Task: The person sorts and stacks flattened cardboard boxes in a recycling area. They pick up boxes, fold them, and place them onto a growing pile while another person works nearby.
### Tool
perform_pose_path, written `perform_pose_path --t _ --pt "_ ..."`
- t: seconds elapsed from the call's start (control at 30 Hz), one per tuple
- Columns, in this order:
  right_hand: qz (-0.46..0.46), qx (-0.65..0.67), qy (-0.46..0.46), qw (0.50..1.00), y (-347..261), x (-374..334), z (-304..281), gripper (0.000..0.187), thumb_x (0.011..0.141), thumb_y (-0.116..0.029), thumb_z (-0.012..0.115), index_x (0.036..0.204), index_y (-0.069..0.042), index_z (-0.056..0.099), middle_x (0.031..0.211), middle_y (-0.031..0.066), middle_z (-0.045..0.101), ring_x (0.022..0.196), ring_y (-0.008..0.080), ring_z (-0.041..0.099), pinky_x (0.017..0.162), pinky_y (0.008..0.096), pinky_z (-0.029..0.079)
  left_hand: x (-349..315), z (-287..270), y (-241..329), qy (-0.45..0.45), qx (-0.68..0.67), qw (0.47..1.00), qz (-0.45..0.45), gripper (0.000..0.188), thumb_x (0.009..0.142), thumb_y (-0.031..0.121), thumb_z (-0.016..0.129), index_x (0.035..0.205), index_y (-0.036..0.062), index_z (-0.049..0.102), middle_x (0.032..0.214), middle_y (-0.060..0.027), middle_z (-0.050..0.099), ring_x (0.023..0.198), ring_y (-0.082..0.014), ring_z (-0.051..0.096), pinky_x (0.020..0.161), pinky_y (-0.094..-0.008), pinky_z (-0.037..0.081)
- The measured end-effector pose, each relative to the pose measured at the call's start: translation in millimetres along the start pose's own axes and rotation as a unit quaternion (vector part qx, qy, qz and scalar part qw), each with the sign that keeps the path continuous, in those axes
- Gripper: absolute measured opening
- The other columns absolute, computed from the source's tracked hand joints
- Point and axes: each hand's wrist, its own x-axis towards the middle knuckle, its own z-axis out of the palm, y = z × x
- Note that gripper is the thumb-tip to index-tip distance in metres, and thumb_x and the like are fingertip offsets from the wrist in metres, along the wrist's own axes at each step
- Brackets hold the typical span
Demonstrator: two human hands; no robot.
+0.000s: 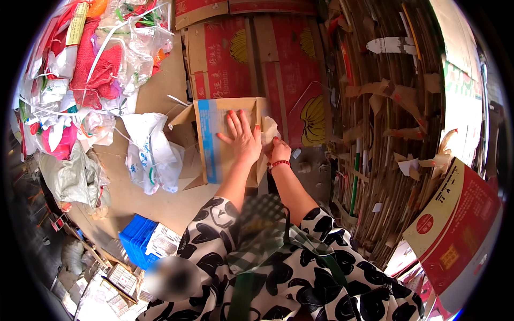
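Observation:
A brown cardboard box with a blue stripe down its left side is in front of me, its flaps sticking out at the left. My left hand lies flat on its upper face, fingers spread. Beside the box's right edge, my right hand, with a red bead bracelet at the wrist, is closed. Its fingers pinch a crumpled, pale brown strip that looks like packing tape along that edge. The strip's lower end is hidden by my fingers.
Red cardboard boxes with banana pictures lie beyond. A tall stack of flattened cardboard stands at the right. Plastic bags and red netting heap at the far left, with a white plastic bag nearer. A blue crate sits at the lower left.

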Motion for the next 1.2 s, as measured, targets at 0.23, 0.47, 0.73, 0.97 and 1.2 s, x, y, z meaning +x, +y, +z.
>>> perform_pose_path --t 0.23,0.47,0.73,0.97,1.2 --pt "0.083 0.039 0.064 0.994 -46 -13 -4 0.022 0.088 -0.021 0.048 0.085 0.0 0.051 0.071 0.0123 0.057 0.053 0.0245 0.055 0.043 0.0349 0.044 6 24 21 -0.004 0.04 0.999 0.002 0.069 0.09 0.041 0.036 0.14 0.0064 0.004 0.147 -0.0146 -0.007 0.136 -0.0277 -0.008 0.095 -0.0672 -0.006" --pt "0.044 0.237 -0.136 0.961 -20 -36 -10 0.021 0.093 -0.015 0.039 0.101 0.002 0.048 0.101 0.0164 0.059 0.09 0.0273 0.06 0.085 0.0408 0.046 10 5 14 -0.008 0.021 1.0 0.001 0.07 0.089 0.043 0.037 0.141 0.0071 0.006 0.147 -0.0124 -0.006 0.136 -0.026 -0.008 0.096 -0.066 -0.007" --pt "0.098 0.13 -0.048 0.985 1 -38 4 0.019 0.09 -0.017 0.046 0.096 0.0 0.053 0.086 0.0109 0.06 0.076 0.0235 0.06 0.071 0.0383 0.049 1 -1 -16 0.008 0.037 0.998 0.046 0.068 0.089 0.038 0.038 0.14 0.0059 0.007 0.147 -0.0152 -0.005 0.136 -0.0287 -0.007 0.096 -0.0648 -0.007" --pt "0.047 -0.009 0.11 0.993 30 13 20 0.023 0.081 -0.015 0.057 0.086 0.008 0.062 0.08 0.0165 0.063 0.069 0.0245 0.057 0.062 0.0344 0.044 -1 3 -13 0.0 0.062 0.996 0.069 0.07 0.089 0.035 0.04 0.139 0.0028 0.004 0.146 -0.0185 -0.006 0.135 -0.0318 -0.008 0.095 -0.0667 -0.006" --pt "0.053 -0.066 0.159 0.984 26 37 13 0.029 0.082 -0.022 0.058 0.094 0.004 0.059 0.088 0.0142 0.062 0.073 0.0247 0.059 0.058 0.0363 0.046 -4 18 -1 -0.006 0.07 0.995 0.075 0.071 0.089 0.034 0.041 0.139 0.0026 0.003 0.145 -0.0205 -0.008 0.134 -0.0337 -0.009 0.094 -0.0682 -0.006"
